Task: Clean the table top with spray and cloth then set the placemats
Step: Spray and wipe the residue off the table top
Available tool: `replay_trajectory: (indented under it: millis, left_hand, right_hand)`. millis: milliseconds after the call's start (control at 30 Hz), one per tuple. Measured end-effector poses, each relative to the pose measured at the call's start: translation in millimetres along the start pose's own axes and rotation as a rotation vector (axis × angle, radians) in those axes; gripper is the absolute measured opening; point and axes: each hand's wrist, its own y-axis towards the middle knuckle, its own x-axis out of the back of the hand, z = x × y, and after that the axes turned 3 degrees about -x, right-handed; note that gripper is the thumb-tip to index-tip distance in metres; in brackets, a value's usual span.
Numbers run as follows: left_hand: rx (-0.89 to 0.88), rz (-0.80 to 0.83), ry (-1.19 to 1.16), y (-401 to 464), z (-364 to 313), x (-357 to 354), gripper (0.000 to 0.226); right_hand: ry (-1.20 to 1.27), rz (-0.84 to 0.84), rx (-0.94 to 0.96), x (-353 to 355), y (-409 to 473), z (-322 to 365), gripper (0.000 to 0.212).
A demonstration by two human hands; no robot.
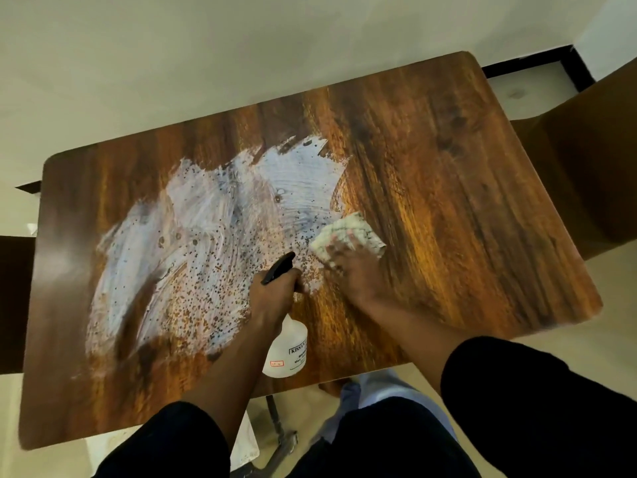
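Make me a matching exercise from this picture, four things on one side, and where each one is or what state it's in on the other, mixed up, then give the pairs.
Things
1. spray bottle
2. cloth
3. white smear
4. table top

Places or states
A. pressed flat under the right hand
B. bare brown wood grain on its right part
C. gripped by the left hand
D. spread over the table's left and middle

Pairs: 1-C, 2-A, 3-D, 4-B
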Motion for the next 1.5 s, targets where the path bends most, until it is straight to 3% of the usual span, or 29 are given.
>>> replay_trajectory:
  millis: [100,200,267,400,500,600,700,800,900,1000,1233,1433,1500]
  left_hand:
    - [-0.003,-0.028,0.001,16,-11,-8,0.053]
    - [0.001,-0.054,-0.008,31,-22,-16,0.055]
    - [-0.009,-0.042,-0.015,40,-27,-22,0.056]
    - [0.002,-0.033,-0.032,55,-40,-32,0.058]
    - [-0.012,-0.017,-0.041,64,-44,-37,0.04]
    - [0.0,-0.018,-0.044,75,-42,-37,0.048]
    - [-0.004,-0.047,-0.071,80,-45,-36,0.049]
    - [0.011,-0.087,-0.062,86,-54,-39,0.036]
    - [0.04,-0.108,-0.039,95,-59,-41,0.042]
    - [0.045,-0.108,-0.07,102,-68,-41,0.036]
    - [0.037,-0.11,-0.042,111,-79,-41,0.033]
    - [0.043,-0.128,-0.087,122,-77,-40,0.024]
    - [0.041,-0.113,-0.099,125,-77,-40,0.034]
  right_hand:
    - [-0.139,0.164,0.325,-13,12,2,0.067]
    - [-0.201,0.244,0.476,0,35,-18,0.076]
    - [-0.14,0.228,0.411,22,54,-28,0.077]
    - [-0.048,0.026,0.162,67,109,-47,0.073]
    - [0.002,-0.059,-0.031,92,150,-64,0.073]
    - [-0.039,-0.154,-0.176,86,165,-56,0.074]
    - [-0.003,-0.198,-0.206,64,152,-21,0.074]
    - [0.062,-0.072,-0.019,39,129,17,0.072]
    - [-0.091,0.058,0.326,16,121,26,0.07]
    - [-0.158,0.197,0.45,30,138,8,0.061]
    - [-0.039,-0.099,0.063,81,197,-46,0.074]
    - [-0.06,-0.177,-0.142,99,230,-67,0.072]
    - [-0.055,-0.173,-0.159,93,226,-51,0.07]
